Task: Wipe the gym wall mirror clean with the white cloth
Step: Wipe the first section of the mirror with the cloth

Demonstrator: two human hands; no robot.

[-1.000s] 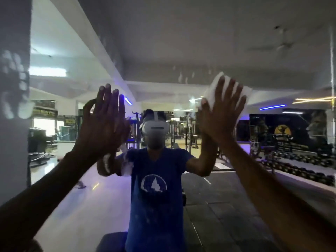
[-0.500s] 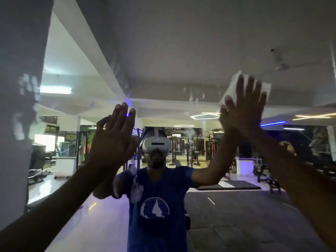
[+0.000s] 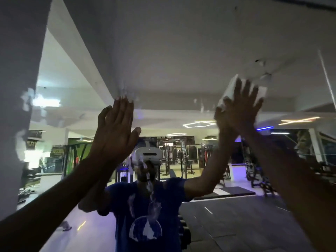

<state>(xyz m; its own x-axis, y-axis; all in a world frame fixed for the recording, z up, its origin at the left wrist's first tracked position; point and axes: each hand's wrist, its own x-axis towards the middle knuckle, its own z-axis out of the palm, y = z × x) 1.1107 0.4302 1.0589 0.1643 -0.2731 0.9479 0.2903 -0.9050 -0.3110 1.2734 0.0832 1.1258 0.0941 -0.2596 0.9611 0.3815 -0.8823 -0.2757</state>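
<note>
The wall mirror [image 3: 181, 60] reflects weight racks [image 3: 174, 157] and ceiling lights. Right hand [image 3: 238, 110] presses the white cloth [image 3: 231, 88] high on it, fingers spread; left hand [image 3: 114, 131] rests flat, fingers straight.

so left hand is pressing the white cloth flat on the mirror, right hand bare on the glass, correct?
Swapped. In the head view the right hand presses the white cloth flat on the mirror; the left hand is bare against the glass.

Reflected gym racks [image 3: 174, 157], hexagonal ceiling light [image 3: 199, 123]
</note>
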